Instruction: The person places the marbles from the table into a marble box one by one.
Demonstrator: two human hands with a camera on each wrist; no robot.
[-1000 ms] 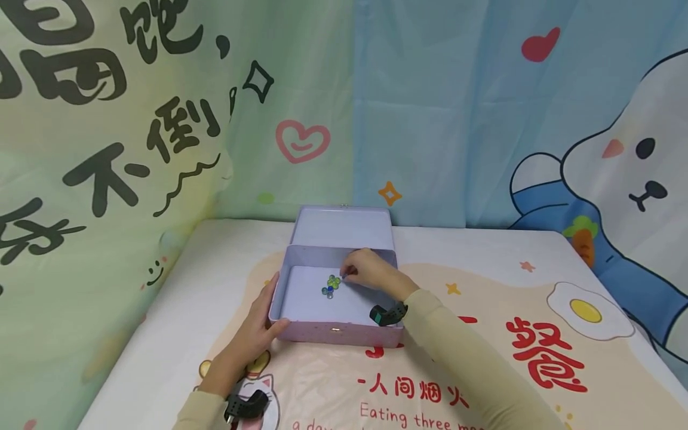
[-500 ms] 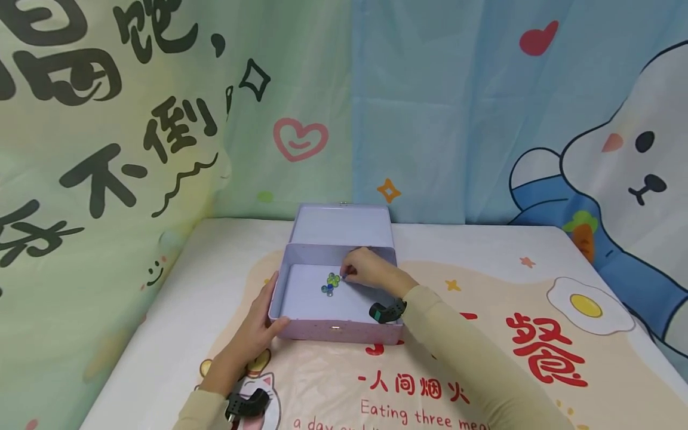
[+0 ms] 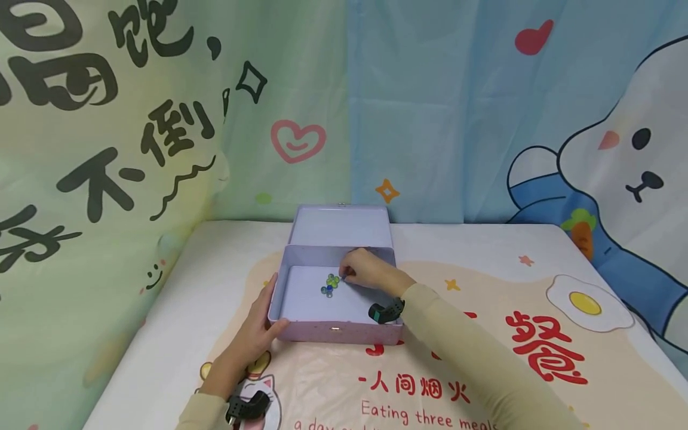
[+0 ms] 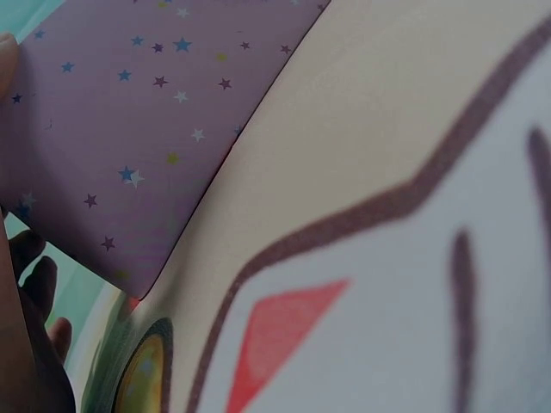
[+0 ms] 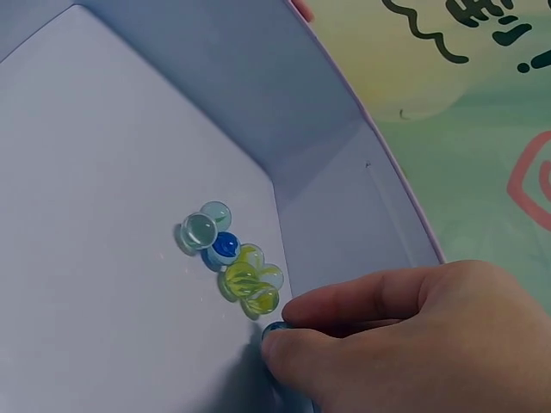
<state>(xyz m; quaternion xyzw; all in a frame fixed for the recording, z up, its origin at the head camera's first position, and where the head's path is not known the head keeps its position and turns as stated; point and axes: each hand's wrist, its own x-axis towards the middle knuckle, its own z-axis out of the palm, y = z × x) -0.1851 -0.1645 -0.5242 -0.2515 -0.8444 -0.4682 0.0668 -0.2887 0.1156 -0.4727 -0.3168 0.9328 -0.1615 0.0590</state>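
Observation:
A lilac hinged box [image 3: 306, 332] with small stars on its outside stands on the table, lid up at the back. My left hand [image 3: 257, 331] holds its front left corner, thumb on the front wall and fingers along the left side. In the left wrist view the thumb [image 4: 7, 64] is at the edge. My right hand [image 5: 413, 344] reaches inside the box and pinches a dark blue marble [image 5: 277, 327] between thumb and index finger, close over the floor. Beside it lie touching glass marbles: yellow-green ones [image 5: 241, 279], a blue one [image 5: 225, 246] and pale clear ones [image 5: 200, 231].
The raised lid [image 3: 341, 226] stands behind the box near the patterned backdrop [image 3: 408, 119]. A printed tablecloth [image 3: 430, 364] covers the table around it. Black straps with cameras sit on the left wrist [image 3: 247, 406] and right wrist [image 3: 386, 312].
The head view has shifted slightly. Both hands, the box and the marbles keep their places; the right hand stays at the same spot beside the marble row.

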